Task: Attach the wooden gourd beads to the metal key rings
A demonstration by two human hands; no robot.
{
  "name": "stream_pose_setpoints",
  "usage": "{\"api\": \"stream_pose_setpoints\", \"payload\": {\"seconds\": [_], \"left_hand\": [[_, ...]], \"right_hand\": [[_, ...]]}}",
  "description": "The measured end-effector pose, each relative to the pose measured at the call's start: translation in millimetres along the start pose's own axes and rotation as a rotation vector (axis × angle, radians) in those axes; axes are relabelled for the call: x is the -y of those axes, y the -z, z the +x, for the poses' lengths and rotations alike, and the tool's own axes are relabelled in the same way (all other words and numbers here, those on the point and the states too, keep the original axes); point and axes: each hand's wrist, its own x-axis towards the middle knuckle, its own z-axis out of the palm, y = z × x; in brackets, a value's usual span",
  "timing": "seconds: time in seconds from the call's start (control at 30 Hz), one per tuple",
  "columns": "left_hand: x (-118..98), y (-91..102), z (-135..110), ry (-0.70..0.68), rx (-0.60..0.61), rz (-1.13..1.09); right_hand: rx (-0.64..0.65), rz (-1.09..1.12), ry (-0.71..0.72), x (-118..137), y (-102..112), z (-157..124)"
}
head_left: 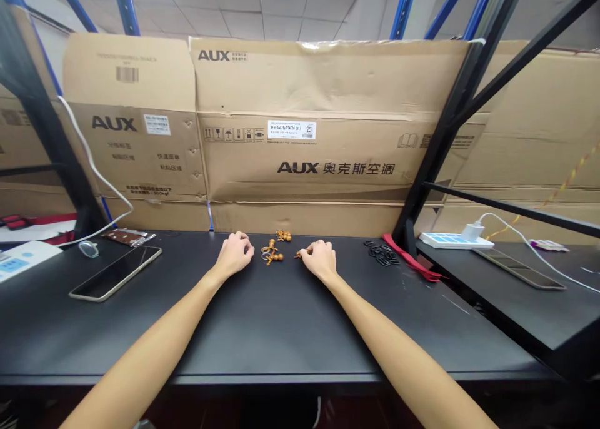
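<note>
Both my arms reach forward over a black table (262,329). My left hand (235,254) rests knuckles up with fingers curled, beside a small brown gourd-shaped keychain with a metal ring (272,254). My right hand (319,257) is also curled, its fingertips pinched at a tiny brown piece (298,254) at the table surface. A second brown gourd charm (283,235) lies just behind, between the hands. What the left fingers enclose is hidden.
A phone (115,272) lies at the left, with a brown packet (126,236) behind it. Black rings (382,252) and a red strap (412,260) lie to the right. A power strip (452,240) sits on the neighbouring table. Cardboard boxes (319,135) wall off the back.
</note>
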Motion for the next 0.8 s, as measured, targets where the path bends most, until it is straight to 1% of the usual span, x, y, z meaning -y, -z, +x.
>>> {"api": "stream_pose_setpoints", "payload": {"seconds": [0.1, 0.2, 0.27, 0.37, 0.4, 0.47, 0.53, 0.6, 0.7, 0.8], "left_hand": [[-0.3, -3.2, -3.8, -0.012, 0.08, 0.072], [-8.5, -2.5, -7.0, -0.037, 0.088, 0.068], [-15.1, -1.1, -8.7, -0.1, 0.091, 0.03], [-23.8, -0.5, -10.7, -0.227, 0.149, -0.024], [-26.3, -1.0, -11.2, -0.258, 0.169, -0.032], [-30.8, -2.4, -11.8, -0.303, 0.205, -0.056], [-34.8, -3.6, -12.3, -0.332, 0.244, -0.105], [-38.1, -3.8, -12.8, -0.349, 0.277, -0.162], [-41.2, -2.4, -13.7, -0.358, 0.278, -0.21], [-42.0, -0.1, -14.3, -0.364, 0.268, -0.236]], "right_hand": [[-0.022, -0.041, -0.013, -4.8, -3.6, -0.1], [-0.061, -0.067, -0.022, -5.6, -3.9, -1.2], [-0.062, -0.09, -0.039, -2.5, -0.6, -2.6], [-0.039, -0.085, -0.018, 6.1, 6.5, -5.6], [-0.025, -0.064, 0.035, 9.2, 8.1, -6.8], [0.017, -0.007, 0.199, 14.8, 8.5, -9.8], [0.093, 0.035, 0.356, 19.0, 5.6, -13.3], [0.173, 0.037, 0.462, 21.8, 1.5, -16.6], [0.229, 0.014, 0.506, 22.9, -1.9, -18.8], [0.229, 0.013, 0.513, 21.4, -1.9, -17.5]]}}
